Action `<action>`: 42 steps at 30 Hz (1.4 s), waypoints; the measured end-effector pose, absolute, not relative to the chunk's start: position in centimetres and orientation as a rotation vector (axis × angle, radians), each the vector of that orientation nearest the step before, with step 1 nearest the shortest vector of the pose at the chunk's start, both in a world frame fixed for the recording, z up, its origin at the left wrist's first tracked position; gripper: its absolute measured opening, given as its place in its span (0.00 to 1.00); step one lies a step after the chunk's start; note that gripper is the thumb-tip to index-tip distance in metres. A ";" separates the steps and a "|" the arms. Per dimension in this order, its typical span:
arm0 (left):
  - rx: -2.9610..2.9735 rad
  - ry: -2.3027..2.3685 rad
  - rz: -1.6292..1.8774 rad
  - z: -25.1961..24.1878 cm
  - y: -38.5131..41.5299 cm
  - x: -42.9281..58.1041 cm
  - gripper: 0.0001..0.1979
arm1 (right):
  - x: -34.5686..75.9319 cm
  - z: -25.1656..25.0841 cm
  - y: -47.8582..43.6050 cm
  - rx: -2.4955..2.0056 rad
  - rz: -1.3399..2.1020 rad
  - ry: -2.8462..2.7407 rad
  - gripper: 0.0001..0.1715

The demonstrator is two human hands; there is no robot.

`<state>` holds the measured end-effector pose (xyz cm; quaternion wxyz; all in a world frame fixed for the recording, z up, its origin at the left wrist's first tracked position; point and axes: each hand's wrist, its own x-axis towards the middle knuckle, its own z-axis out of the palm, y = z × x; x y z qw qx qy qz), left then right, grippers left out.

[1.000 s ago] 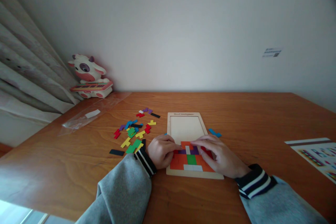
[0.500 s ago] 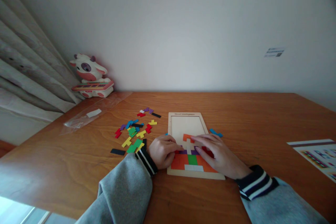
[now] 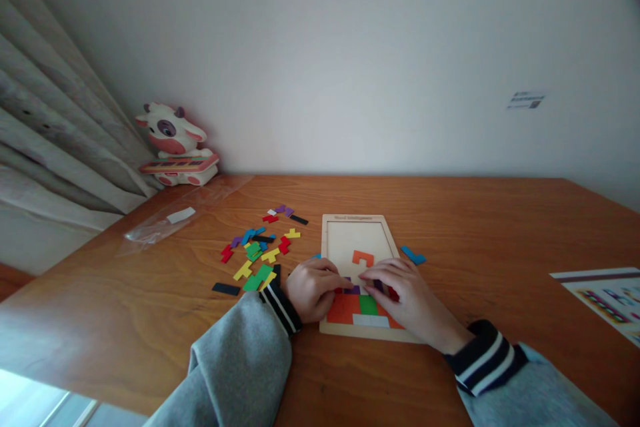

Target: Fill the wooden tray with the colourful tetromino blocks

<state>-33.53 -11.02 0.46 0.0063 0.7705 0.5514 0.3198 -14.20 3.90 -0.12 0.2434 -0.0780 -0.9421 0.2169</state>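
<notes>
A shallow wooden puzzle board (image 3: 327, 233) lies in front of me, with coloured flat pieces filling its near part. My left hand (image 3: 315, 288) rests over its left edge, fingers curled, the fingertips at a purple piece (image 3: 353, 290). What the curled fingers hold, if anything, is hidden. My right hand (image 3: 407, 300) reaches in from the right, thumb and forefinger pinched at a white piece (image 3: 361, 282) in the middle. Just beyond the fingertips is an orange U-shaped piece (image 3: 363, 256). Nearer me are a green piece (image 3: 369, 305) and a white bar (image 3: 371, 320).
Several loose pieces, such as a yellow one (image 3: 243, 270) and a black bar (image 3: 226, 289), lie left of the board. A blue piece (image 3: 413, 255) is to its right. Farther out are a plastic bag (image 3: 150, 230), a cow toy (image 3: 177, 147) and a printed sheet (image 3: 605, 300).
My right hand's fingers have drawn back off the orange piece and closed in toward the white piece. The orange piece now shows fully. My left hand has hardly moved.
</notes>
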 end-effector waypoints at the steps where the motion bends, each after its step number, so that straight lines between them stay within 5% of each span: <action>1: 2.411 1.720 0.996 0.4 -11.0 -33.5 0.23 | -14.2 -0.3 4.0 -0.218 0.603 -2.569 0.08; 22: 2.436 1.742 1.038 0.7 -11.1 -33.7 0.21 | -14.0 -1.1 3.9 -0.374 0.552 -2.585 0.14; 32: 2.447 1.724 1.067 0.8 -11.0 -33.6 0.21 | -14.1 -0.6 3.5 -0.409 0.599 -2.624 0.02; 42: 2.432 1.724 1.038 0.6 -11.0 -33.7 0.21 | -14.1 -1.1 4.0 -0.490 0.583 -2.562 0.06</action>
